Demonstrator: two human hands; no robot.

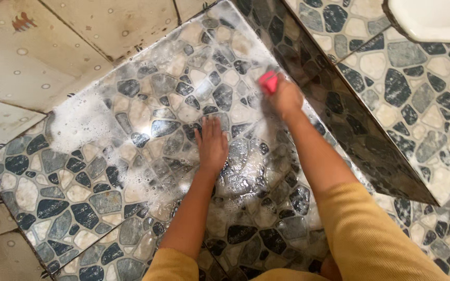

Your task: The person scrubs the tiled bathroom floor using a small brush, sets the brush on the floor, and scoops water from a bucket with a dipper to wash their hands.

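Soap foam (87,122) is spread over a floor (79,208) made of tiles with a pebble pattern in blue, grey and cream. The foam is thickest at the left side of the wet patch, next to the pale wall tiles (37,57).

A pink scrubber (268,81) is held in the right hand (283,95). The fingers are closed tight around it, so only its top end can be seen. The scrubber is pressed to the floor near the far edge of the wet patch, just beside a low dark step (350,119) covered in the same pebble tiles. The scrubber looks a little blurred.

The left hand (211,145) is laid flat on the wet floor, palm down. Its fingers are spread out and nothing is held in it. It is placed near the middle of the soapy patch, to the left of the right hand and a bit closer to the person.

Both arms are bare up to the elbows, where yellow sleeves (371,234) are pushed up.

A white basin (433,18) is seen at the top right corner, past the step. Only part of it is shown.
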